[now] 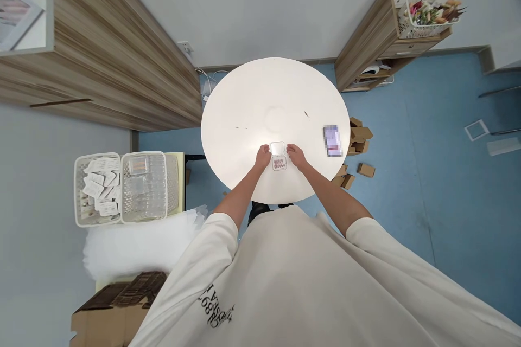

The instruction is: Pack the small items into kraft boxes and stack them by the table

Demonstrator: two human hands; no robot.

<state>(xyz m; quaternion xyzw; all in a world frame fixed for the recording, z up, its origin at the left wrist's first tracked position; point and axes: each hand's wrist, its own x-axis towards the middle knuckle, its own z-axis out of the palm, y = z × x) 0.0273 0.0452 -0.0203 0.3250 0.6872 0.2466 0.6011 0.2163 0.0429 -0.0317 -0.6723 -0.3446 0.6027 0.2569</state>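
on the near half of one round, white table (260, 87) we see two bare hands, the left hand (263, 155) and the right hand (296, 155), facing each other, both loosely curled; we cannot tell whether either grips anything. between them lies one clear, rectangular plastic case (278, 148), opened flat, its nearer half holding tiny pink pieces (279, 163), too small to count.

The pink bits (279, 162) in the clear box (277, 148) are too small to name. Blocky blur hides the purple thing (332, 141). The bottom edge cuts the brown carton (108, 328).
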